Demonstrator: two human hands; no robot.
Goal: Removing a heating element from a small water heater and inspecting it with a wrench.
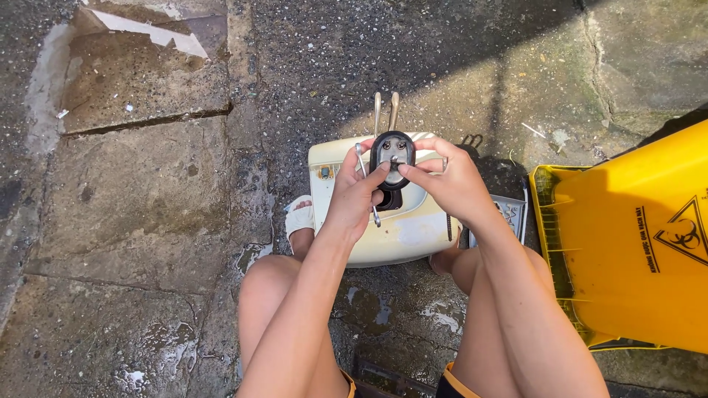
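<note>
The yellow bin (634,243) runs off the right edge, its lid perhaps hidden.

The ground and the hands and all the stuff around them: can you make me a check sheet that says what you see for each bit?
Surface: cracked concrete ground, damp, with small puddles near the knees.
Job's things: small black oval part with metal prongs, held over a cream plastic housing lying on the ground.
Clutter: grey flat piece beside the housing; scraps of white litter on the ground.
Grippers: left hand and right hand both pinch the oval part; the left also holds a thin metal tool under its fingers.
Cables: nothing seen.
Surroundings: yellow bin tipped on its side at right; white sandal on a foot.
</note>
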